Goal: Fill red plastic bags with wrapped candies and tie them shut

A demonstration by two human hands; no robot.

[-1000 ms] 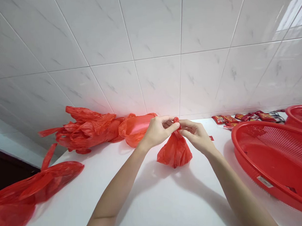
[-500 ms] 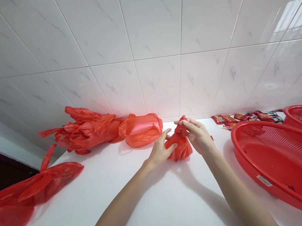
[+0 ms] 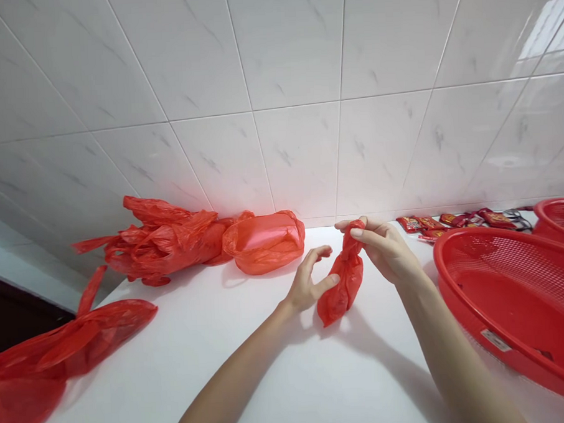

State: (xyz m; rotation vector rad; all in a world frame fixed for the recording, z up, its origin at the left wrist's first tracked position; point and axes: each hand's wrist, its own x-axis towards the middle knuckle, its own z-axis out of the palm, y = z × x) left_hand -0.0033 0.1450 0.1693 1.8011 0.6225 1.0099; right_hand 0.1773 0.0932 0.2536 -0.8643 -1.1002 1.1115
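Observation:
A small red plastic bag (image 3: pixel 344 283), gathered into a twisted neck at the top, hangs over the white table (image 3: pixel 251 356). My right hand (image 3: pixel 381 244) pinches that neck between thumb and fingers. Just left of the bag is my left hand (image 3: pixel 310 282), its fingers apart and curved, with the thumb tip at the bag's side; whether the thumb touches it I cannot tell. What the bag contains is hidden by the red plastic. Behind my left hand lies a red plastic bag with a pale pink block-like shape (image 3: pixel 269 237) inside.
Crumpled red bags (image 3: pixel 166 241) lie along the tiled wall at left, and a knotted red bag (image 3: pixel 82 339) at the near left edge. A large red mesh basket (image 3: pixel 514 301) stands at right, with another red basket (image 3: pixel 562 215) behind. Several small red packets (image 3: pixel 450 221) lie by the wall.
The bag has become longer and more tilted, its neck moving up and right with my right hand. My left hand has opened away from the bag's side.

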